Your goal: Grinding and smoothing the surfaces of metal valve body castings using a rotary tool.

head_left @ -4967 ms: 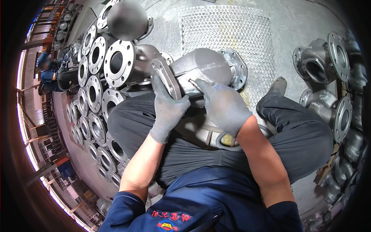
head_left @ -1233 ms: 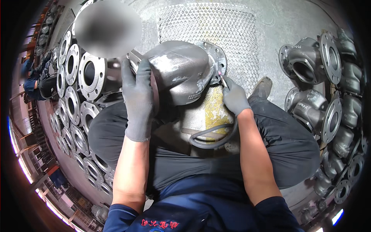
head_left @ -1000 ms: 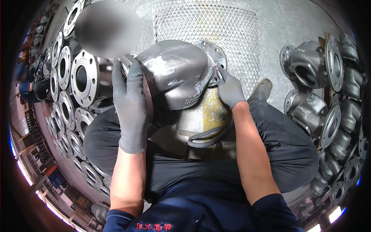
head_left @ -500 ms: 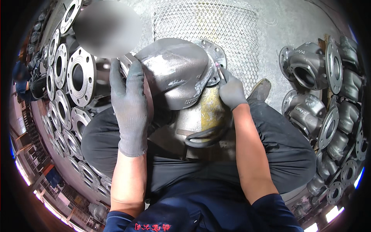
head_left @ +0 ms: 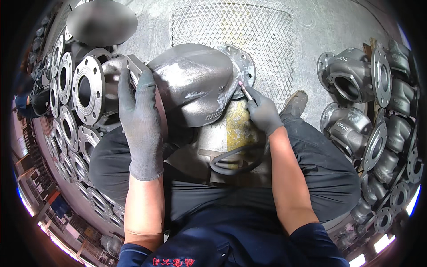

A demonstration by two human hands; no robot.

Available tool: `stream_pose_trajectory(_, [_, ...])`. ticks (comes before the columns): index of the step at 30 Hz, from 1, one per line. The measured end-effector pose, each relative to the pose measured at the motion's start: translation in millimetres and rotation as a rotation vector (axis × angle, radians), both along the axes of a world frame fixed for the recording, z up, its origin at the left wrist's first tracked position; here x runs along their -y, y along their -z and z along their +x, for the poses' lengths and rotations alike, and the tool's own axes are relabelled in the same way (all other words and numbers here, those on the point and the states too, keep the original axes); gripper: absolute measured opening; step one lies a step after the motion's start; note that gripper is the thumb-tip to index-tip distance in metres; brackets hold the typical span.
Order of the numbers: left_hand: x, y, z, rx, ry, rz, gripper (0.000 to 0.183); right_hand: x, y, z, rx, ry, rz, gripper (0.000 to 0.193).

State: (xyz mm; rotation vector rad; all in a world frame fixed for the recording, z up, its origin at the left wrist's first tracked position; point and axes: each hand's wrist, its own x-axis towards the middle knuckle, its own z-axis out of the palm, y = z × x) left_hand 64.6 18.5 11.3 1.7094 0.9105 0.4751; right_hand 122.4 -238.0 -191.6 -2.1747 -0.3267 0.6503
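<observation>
A large grey cast-metal valve body (head_left: 191,80) lies on its side in front of me, on a worn white and yellow support (head_left: 238,129). My gloved left hand (head_left: 141,120) grips the edge of its near-left flange, the fingers over the rim. In my gloved right hand (head_left: 265,114) is a slim pencil grinder (head_left: 247,92) with a pink tip. That tip touches, or nearly touches, the casting beside its far-right flange (head_left: 250,69). A dark hose (head_left: 235,170) loops below my right hand and runs up toward it.
Flanged valve castings (head_left: 87,90) stand crowded on the left. More castings (head_left: 349,82) are stacked on the right. A metal mesh grate (head_left: 267,40) lies on the floor ahead. My shoe (head_left: 296,103) is beside it. Another person (head_left: 33,100) shows at the far left.
The whole view has shifted slightly, so most things sit further left. The grinder tip has moved a little down along the casting by the flange. My left hand keeps its grip.
</observation>
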Motion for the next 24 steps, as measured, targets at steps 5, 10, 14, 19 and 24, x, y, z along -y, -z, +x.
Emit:
stream_pose_trajectory(5, [-3.7, 9.5, -0.7, 0.038, 0.008, 0.007, 0.065, 10.6, -16.8, 6.6, -0.168, 0.158, -0.015, 0.052])
stream_pose_trajectory(10, [-13.4, 22.1, -13.4, -0.025, 0.153, 0.316, 0.069, -15.7, -46.2, 6.2, -0.518, 0.399, 0.083, 0.059])
stream_pose_trajectory(14, [-2.9, 15.7, -8.1, 0.052, 0.036, 0.08, 0.073, -30.4, -40.3, 9.4, -0.564, 0.456, 0.113, 0.062])
stream_pose_trajectory(19, [-12.8, 28.9, -32.0, -0.259, 0.432, 1.034, 0.075, -43.4, -49.0, 22.5, -0.63, 0.545, 0.068, 0.063])
stream_pose_trajectory(24, [6.1, 11.4, -15.8, -0.052, 0.132, 0.312, 0.073, -54.9, -46.1, 26.9, -0.673, 0.601, 0.135, 0.051])
